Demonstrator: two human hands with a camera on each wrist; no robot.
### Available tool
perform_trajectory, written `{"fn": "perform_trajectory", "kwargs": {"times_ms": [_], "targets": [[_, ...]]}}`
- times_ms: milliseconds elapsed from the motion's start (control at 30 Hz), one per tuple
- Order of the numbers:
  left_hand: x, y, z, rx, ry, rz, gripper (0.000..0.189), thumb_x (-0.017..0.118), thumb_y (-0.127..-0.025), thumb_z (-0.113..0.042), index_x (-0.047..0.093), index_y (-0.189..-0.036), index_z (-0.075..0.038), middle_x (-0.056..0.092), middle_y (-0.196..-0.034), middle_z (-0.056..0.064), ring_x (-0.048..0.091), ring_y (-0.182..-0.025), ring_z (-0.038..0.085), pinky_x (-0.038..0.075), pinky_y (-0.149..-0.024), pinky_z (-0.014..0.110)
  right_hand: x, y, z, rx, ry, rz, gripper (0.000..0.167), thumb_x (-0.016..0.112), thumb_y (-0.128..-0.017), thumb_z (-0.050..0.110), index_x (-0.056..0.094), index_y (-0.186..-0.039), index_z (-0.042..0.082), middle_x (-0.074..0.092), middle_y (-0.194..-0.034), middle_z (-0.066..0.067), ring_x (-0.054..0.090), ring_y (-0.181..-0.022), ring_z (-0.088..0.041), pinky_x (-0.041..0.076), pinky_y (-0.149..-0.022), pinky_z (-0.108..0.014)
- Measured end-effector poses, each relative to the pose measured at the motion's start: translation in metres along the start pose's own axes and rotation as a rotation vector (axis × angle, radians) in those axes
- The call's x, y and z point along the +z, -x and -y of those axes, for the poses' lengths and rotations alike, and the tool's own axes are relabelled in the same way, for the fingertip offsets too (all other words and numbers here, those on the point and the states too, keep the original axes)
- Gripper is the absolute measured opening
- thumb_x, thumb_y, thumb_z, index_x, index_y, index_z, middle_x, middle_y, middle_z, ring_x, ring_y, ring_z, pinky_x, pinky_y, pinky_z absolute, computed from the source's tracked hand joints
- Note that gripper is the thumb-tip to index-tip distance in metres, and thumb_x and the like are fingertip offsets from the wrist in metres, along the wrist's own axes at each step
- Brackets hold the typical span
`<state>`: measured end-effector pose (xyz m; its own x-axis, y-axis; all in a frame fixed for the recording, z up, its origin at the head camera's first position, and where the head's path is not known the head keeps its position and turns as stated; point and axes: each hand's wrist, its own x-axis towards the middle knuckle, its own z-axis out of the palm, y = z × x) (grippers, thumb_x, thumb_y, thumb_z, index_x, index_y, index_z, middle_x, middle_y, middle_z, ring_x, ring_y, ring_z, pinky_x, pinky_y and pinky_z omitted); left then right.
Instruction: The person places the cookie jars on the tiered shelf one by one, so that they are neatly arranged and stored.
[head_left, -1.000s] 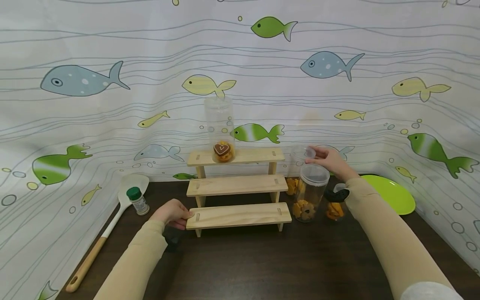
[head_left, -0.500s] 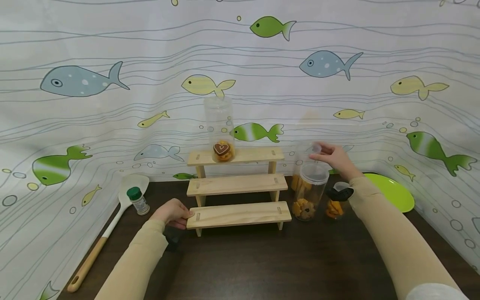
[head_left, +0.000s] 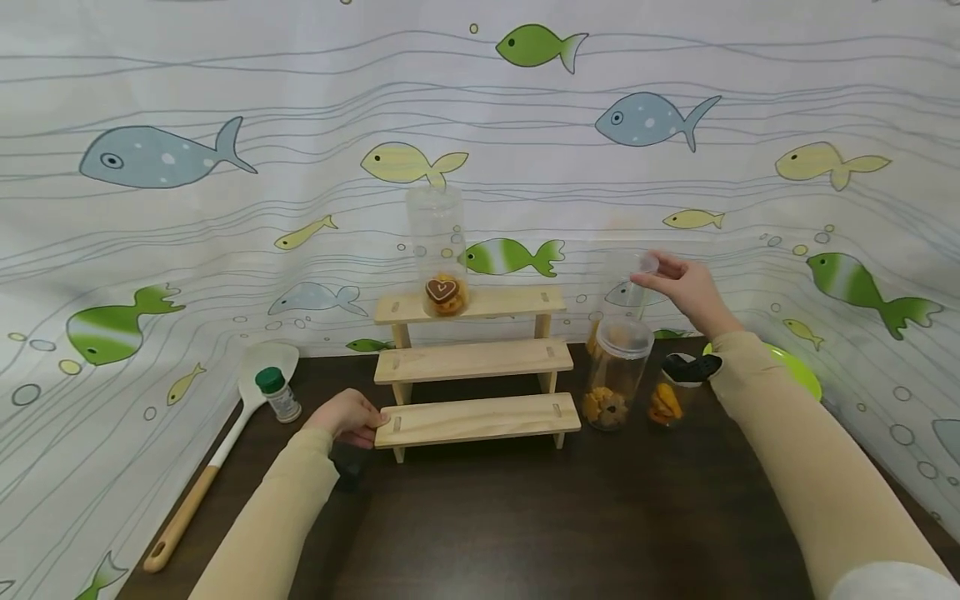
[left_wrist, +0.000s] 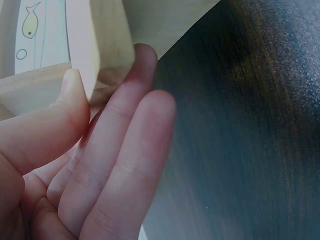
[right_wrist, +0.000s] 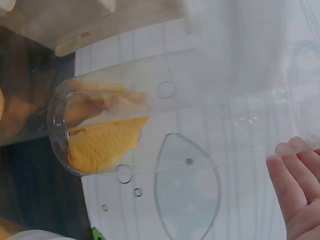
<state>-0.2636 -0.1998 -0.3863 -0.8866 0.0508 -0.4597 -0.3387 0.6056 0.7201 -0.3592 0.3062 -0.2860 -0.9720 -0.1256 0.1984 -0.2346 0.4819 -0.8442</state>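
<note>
In the head view my left hand [head_left: 347, 418] pinches the left end of the lowest board of a three-step wooden display stand [head_left: 480, 421]. The left wrist view has the thumb beside the board's end [left_wrist: 112, 45] and fingers beneath it. My right hand [head_left: 688, 292] grips the top of a tall clear jar [head_left: 617, 287], raised behind another jar. Fish-shaped snacks [right_wrist: 105, 145] lie at that jar's bottom, plain in the right wrist view. In front stands a lidded clear jar of cookies [head_left: 622, 375]. A jar with a heart cookie [head_left: 441, 250] stands on the top step.
A small clear jar of orange snacks [head_left: 666, 402] and a green plate [head_left: 798, 371] are at right, partly behind the right wrist. On the left lie a white spatula with a wooden handle [head_left: 232, 437] and a green-capped shaker [head_left: 277, 394]. A fish-print backdrop [head_left: 525, 125] rises behind.
My right hand has lifted the jar of fish-shaped snacks upward and slightly right from behind the cookie jar. The left hand keeps its hold on the stand.
</note>
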Motion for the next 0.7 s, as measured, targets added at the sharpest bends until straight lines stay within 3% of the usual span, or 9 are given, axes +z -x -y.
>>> {"fn": "perform_trajectory", "kwargs": {"times_ms": [333,700], "targets": [[0.002,0.009,-0.004,-0.016,-0.008,-0.047,0.029,0.059,-0.094,-0.007,0.059,-0.107,0.018,0.068,-0.075,0.012,0.066,-0.064,0.016,0.06,-0.067,0.036,-0.005,-0.002,0.031,-0.051,0.0,-0.137,0.078,0.066,-0.087,0.043,0.031,-0.148,0.012,0.038,-0.147,-0.017,0.039,-0.134,-0.03,0.034,-0.109,-0.05],[0.002,0.009,-0.003,-0.012,0.01,-0.041,0.028,0.06,-0.093,-0.007,0.06,-0.107,0.017,0.069,-0.079,0.014,0.067,-0.066,0.017,0.06,-0.068,0.036,-0.008,-0.002,0.061,-0.113,-0.067,-0.216,0.067,0.068,-0.087,0.038,0.041,-0.144,0.015,0.05,-0.14,-0.01,0.051,-0.119,-0.01,0.037,-0.109,-0.042]]}}
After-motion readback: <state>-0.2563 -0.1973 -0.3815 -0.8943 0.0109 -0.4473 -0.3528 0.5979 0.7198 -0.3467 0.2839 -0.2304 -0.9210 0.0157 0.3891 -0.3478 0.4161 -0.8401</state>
